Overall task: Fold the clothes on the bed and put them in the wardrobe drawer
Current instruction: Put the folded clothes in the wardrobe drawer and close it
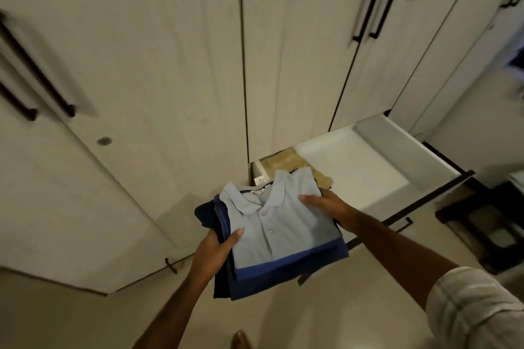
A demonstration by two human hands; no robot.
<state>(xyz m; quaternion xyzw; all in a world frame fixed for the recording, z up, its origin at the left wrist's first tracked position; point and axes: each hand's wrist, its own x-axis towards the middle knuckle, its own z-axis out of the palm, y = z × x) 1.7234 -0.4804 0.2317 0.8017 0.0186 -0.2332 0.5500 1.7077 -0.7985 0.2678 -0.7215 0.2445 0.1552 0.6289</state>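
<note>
I carry a stack of folded clothes in front of the wardrobe. On top lies a light blue polo shirt (279,224), collar away from me; beneath it are a mid-blue garment (289,268) and a navy one (224,286). My left hand (218,246) grips the stack's left edge, thumb on top. My right hand (329,208) holds the right edge, thumb on the polo. The stack hangs over the near left corner of the open wardrobe drawer (368,167). A folded beige garment (286,163) lies at the drawer's back left, partly hidden by the stack.
Closed pale wardrobe doors (141,65) with long black handles (377,3) fill the view above. The drawer's white floor is bare to the right of the beige garment. A dark stool-like object (487,221) stands on the floor at right. My foot (241,340) shows at the bottom.
</note>
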